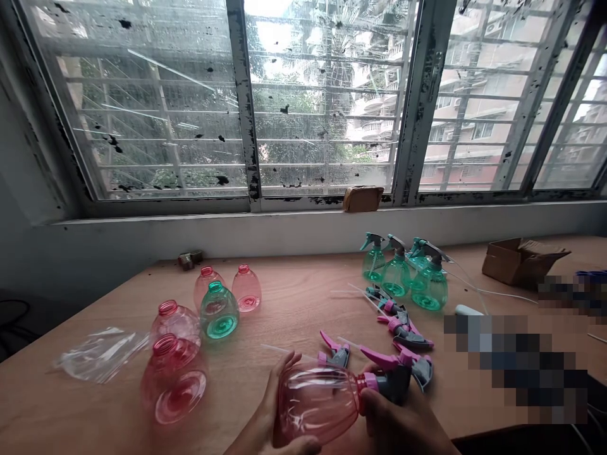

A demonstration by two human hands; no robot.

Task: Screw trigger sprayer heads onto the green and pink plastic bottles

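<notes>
A clear pink bottle [317, 404] lies on its side in the air above the table's near edge, its neck pointing right. My left hand [268, 417] is wrapped around the bottle's base and body. At the neck, my right hand [401, 414] has its fingers closed on a pink and grey trigger spray head [394, 384], which sits at the bottle's mouth; whether it is threaded on, I cannot tell. Just behind the bottle lies a loose pink and grey spray head [338, 356]. More loose spray heads [406, 336] lie behind my right hand.
Several open pink bottles [173, 382] and one open green bottle [219, 313] stand at left beside a clear plastic bag [102, 357]. Green bottles with spray heads [429, 287] stand at back right, near a cardboard box [509, 262]. A window sill [284, 234] bounds the table behind.
</notes>
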